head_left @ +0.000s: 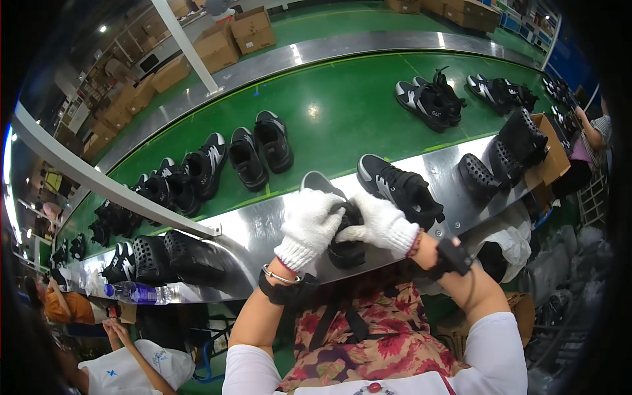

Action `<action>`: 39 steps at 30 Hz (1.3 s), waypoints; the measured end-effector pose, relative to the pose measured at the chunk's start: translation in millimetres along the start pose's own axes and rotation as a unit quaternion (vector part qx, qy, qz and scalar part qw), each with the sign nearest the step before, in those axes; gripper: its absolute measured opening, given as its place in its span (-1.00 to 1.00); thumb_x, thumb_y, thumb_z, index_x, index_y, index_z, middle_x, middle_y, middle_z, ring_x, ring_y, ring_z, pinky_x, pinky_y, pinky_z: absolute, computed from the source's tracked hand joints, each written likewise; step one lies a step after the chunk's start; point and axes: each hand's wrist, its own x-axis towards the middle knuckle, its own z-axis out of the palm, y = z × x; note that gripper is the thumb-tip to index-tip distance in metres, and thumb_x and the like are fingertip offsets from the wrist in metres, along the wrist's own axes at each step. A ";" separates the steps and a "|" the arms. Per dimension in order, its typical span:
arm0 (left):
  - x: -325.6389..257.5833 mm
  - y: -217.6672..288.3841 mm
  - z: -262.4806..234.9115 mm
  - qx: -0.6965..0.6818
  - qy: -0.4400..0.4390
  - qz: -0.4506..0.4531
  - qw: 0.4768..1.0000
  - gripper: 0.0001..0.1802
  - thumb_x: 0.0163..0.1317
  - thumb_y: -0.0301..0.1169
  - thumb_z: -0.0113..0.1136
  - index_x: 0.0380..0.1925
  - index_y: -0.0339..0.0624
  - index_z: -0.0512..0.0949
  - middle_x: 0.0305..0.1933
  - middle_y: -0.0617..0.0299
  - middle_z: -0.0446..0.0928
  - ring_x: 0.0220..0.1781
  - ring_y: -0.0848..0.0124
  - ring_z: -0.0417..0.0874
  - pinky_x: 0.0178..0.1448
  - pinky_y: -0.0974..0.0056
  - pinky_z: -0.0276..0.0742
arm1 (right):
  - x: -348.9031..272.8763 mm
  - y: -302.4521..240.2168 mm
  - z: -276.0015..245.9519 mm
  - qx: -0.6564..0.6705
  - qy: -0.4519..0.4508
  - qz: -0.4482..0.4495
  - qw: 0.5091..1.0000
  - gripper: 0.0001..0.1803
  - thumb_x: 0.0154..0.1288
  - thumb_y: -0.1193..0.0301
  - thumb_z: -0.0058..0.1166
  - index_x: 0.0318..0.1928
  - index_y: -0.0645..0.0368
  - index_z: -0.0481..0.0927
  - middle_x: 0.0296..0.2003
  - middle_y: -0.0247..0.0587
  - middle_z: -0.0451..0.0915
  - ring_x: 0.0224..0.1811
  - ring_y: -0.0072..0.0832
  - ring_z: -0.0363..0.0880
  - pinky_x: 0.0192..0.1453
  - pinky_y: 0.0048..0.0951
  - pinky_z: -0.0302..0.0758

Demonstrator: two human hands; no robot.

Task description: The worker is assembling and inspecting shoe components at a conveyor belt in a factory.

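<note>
My left hand (308,227), in a white knit glove, is closed on the left side of a black sneaker (346,255) with a grey toe. My right hand (382,226), gloved the same way, grips the shoe's opening from the right. The fingers of both hands meet around its tongue and collar. Toe pointing away from me, the shoe lies over the metal ledge; the gloves cover its middle. A second black-and-grey sneaker (399,187) rests on the ledge just right of my right hand.
Several sneakers (260,148) stand on the green conveyor belt (329,112). Black perforated pieces (478,176) and an open carton (552,151) are at right; a plastic bottle (137,293) lies at left. A white metal post (112,181) crosses the left side. Co-workers (135,362) sit at both sides.
</note>
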 end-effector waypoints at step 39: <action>-123.0 -22.1 33.2 0.008 0.219 -0.067 0.973 -0.66 0.22 -0.59 0.22 0.03 -0.33 0.60 -0.14 -0.10 0.64 -0.20 -0.03 0.67 -0.05 0.02 0.62 | -30.7 -10.2 -39.6 0.231 0.133 -0.022 0.964 -0.74 0.44 0.48 0.11 0.06 0.31 0.66 -0.19 -0.18 0.68 -0.22 -0.48 0.70 -0.13 -0.48 0.61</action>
